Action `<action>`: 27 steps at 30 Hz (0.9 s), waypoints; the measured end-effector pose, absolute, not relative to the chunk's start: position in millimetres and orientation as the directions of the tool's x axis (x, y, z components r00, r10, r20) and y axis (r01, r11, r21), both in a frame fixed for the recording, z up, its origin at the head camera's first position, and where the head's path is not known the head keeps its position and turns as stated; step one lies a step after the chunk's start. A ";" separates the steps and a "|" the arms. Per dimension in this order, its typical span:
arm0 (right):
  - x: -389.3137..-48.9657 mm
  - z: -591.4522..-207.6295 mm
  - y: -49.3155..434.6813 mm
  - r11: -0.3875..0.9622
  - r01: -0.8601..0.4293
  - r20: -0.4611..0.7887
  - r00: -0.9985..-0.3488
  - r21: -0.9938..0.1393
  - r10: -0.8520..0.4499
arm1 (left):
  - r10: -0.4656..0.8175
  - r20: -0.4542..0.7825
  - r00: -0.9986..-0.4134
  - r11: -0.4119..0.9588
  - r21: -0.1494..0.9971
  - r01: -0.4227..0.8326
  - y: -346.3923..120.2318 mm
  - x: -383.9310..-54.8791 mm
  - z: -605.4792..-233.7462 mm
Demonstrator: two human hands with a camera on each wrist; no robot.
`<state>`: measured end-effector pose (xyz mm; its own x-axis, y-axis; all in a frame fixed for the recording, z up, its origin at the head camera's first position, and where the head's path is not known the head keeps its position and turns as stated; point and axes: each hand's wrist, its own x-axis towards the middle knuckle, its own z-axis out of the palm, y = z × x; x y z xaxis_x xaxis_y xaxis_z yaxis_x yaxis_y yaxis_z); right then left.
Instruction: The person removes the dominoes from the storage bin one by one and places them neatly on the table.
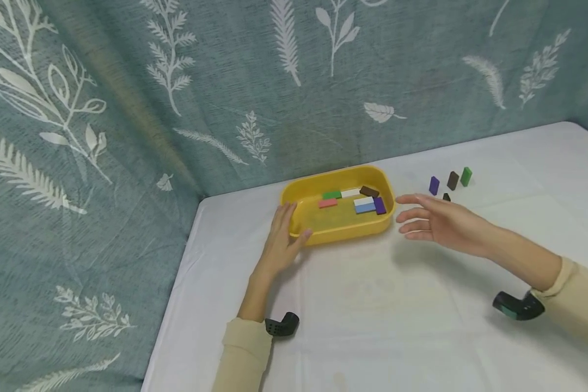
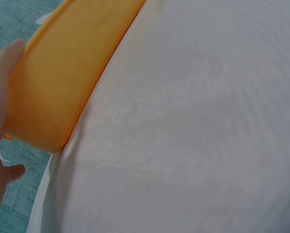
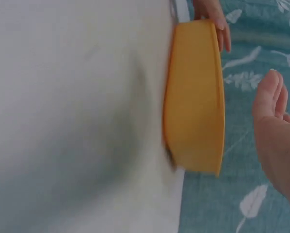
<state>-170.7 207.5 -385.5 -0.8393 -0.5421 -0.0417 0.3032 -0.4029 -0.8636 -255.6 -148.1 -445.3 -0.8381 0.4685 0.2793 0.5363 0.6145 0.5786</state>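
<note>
A yellow tray (image 1: 343, 235) sits on the white-covered table near the curtain. Small flat blocks lie in it, among them a green block (image 1: 331, 195), a pink block (image 1: 328, 203), a blue block (image 1: 365, 208) and a purple block (image 1: 379, 206). My left hand (image 1: 280, 239) rests on the tray's left end, its thumb at the front rim and its fingers along the side. Close to the right end, my right hand (image 1: 438, 220) hovers above the table with fingers extended, holding nothing. In the right wrist view, the right hand (image 3: 276, 131) appears apart from the tray (image 3: 196, 97).
Right of the tray, a purple block (image 1: 434, 185), a brown block (image 1: 453, 181) and a green block (image 1: 466, 176) stand on edge. A dark block (image 1: 446, 197) is partly hidden behind the right hand. A leaf-patterned curtain (image 1: 323, 120) hangs along the table's back and left edges.
</note>
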 end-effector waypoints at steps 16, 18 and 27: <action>-280.2 -392.0 123.0 -0.051 0.369 -0.331 -0.879 -0.928 -0.344 | 0.469 0.251 -0.847 0.615 0.595 0.517 -147.1 -256.1 -450.5; -289.6 -396.5 115.2 -0.012 0.397 -0.373 -0.872 -0.918 -0.318 | 0.469 0.253 -0.846 0.612 0.599 0.517 -147.0 -255.3 -450.2; -309.4 -408.2 82.3 0.067 0.433 -0.430 -0.843 -0.899 -0.324 | 0.462 0.252 -0.850 0.630 0.582 0.515 -152.0 -255.3 -444.9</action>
